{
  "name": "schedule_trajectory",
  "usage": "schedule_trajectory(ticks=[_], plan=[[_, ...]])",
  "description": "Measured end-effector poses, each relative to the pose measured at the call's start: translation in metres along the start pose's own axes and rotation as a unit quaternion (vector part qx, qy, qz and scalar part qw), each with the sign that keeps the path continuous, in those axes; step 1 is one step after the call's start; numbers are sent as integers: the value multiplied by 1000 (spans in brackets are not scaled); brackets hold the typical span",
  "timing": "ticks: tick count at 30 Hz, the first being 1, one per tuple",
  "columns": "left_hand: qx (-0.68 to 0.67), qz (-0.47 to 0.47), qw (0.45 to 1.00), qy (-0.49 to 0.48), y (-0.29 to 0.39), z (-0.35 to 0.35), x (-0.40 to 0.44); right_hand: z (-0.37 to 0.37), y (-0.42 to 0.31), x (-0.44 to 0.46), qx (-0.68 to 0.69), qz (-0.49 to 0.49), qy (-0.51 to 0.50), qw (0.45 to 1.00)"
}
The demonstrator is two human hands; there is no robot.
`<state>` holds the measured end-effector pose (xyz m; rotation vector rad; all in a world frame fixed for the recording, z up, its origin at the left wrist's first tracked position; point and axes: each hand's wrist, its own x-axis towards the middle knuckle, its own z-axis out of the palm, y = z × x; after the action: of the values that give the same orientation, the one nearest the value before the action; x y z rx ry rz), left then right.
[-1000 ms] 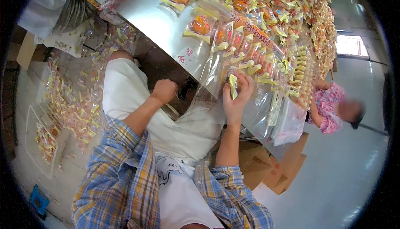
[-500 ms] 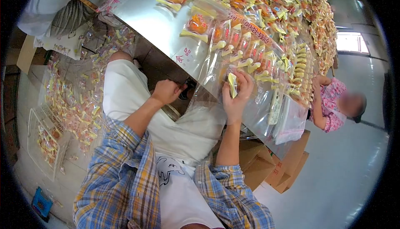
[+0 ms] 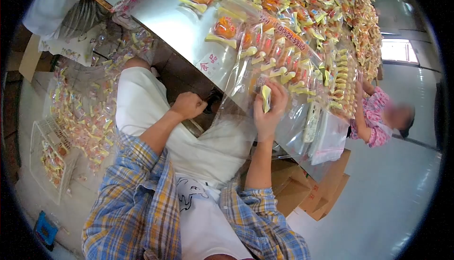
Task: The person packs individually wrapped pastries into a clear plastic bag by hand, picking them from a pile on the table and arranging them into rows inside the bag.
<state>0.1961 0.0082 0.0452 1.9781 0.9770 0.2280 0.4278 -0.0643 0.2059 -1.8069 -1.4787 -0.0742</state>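
My right hand (image 3: 273,105) is inside the mouth of a large clear plastic bag (image 3: 236,97) at the table edge. Its thumb and fingers close on a small wrapped pastry (image 3: 266,98) with a yellow wrapper end. Farther up in the bag, several wrapped pastries (image 3: 276,54) lie in rows, and red print runs across the film. My left hand (image 3: 188,105) is curled into a fist above my lap, just off the table edge. Whatever it may hold is hidden; a dark object (image 3: 213,103) shows beyond its fingertips.
Heaped wrapped pastries (image 3: 307,0) cover the far side of the metal table (image 3: 165,16). Stacked clear bags (image 3: 328,139) lie at the near corner above cardboard boxes (image 3: 326,196). A white basket (image 3: 56,165) stands on the left. A co-worker in a pink top (image 3: 373,113) is at the right.
The left fist has shifted slightly and its fingers are more tucked in. My right hand stays nearly in place with the pastry. The co-worker's arm has moved slightly.
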Motion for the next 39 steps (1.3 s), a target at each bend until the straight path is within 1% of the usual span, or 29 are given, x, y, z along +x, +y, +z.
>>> schedule_trajectory(ticks=[2,5,8,10,12,14,15,18,19,22,23,26,29,32,33,35,38,39], plan=[[-3,-4,1000,-2,3,-3,1,0,0,-3,13,4,48,999],[-11,13,1000,15,3,-5,2,-16,-6,4,-120,-60,35,990],[-25,14,998,51,4,-3,0,-21,-23,0,-20,55,5,998],[-13,-7,1000,12,7,-7,0,-12,-31,-7,127,91,39,987],[-7,-18,1000,-10,12,-12,2,-1,-39,-11,263,140,53,953],[-4,-20,1000,-22,14,-12,1,7,-48,-15,387,208,47,897],[-2,-19,1000,-22,13,-11,0,8,-53,-13,365,247,30,897],[7,-8,1000,-11,9,-6,0,26,-64,-4,341,212,24,916],[9,1,1000,-3,10,-6,0,32,-58,1,232,115,3,966],[5,13,1000,5,12,-6,0,36,-65,-1,277,147,2,950],[1,13,1000,4,13,-7,-2,34,-61,-2,244,124,-36,961],[2,0,1000,-2,12,-8,-1,36,-77,-2,365,213,-46,905],[2,13,1000,23,12,-8,-5,40,-49,-8,197,157,-92,963],[-8,-8,1000,13,13,-9,-9,50,-53,-7,272,161,-37,948],[18,-9,1000,2,13,-9,-8,49,-54,-7,226,156,-55,960],[19,-14,1000,6,12,-7,-8,45,-58,-9,132,145,-88,977],[3,-23,1000,2,13,-6,-12,36,-81,1,191,179,-60,963],[-3,-25,1000,2,14,-7,-12,31,-83,0,187,177,-63,964]])
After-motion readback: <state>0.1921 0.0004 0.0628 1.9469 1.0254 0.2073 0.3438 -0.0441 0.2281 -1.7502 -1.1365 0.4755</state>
